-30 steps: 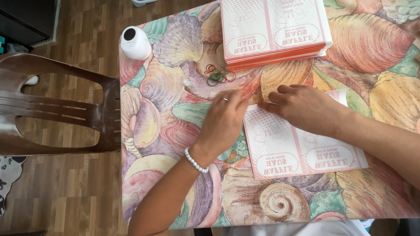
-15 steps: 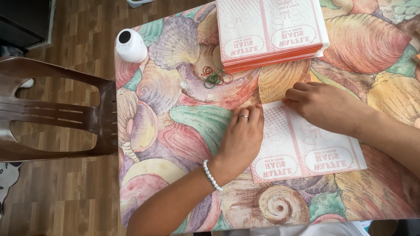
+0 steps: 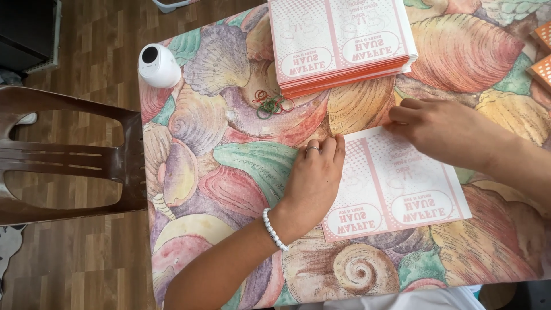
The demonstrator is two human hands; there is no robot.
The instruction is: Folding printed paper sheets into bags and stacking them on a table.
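A flat pink-and-white printed paper sheet (image 3: 396, 189) lies on the table with a seashell-patterned cloth (image 3: 229, 166). My left hand (image 3: 313, 178), with a ring and a white bead bracelet, presses flat on the sheet's left edge. My right hand (image 3: 442, 129) rests fingers-down on the sheet's far right corner. A stack of the same printed sheets (image 3: 341, 43) sits at the far edge. A few red and green rubber bands (image 3: 271, 103) lie beside that stack.
A small white round device with a dark lens (image 3: 158, 64) stands at the table's far left corner. A brown plastic chair (image 3: 69, 163) is close against the left edge. Orange items (image 3: 540, 54) show at the right border. Wooden floor lies beyond.
My left hand has slid right from the bare cloth onto the sheet's left edge. My right hand has shifted right along the sheet's far edge toward its corner.
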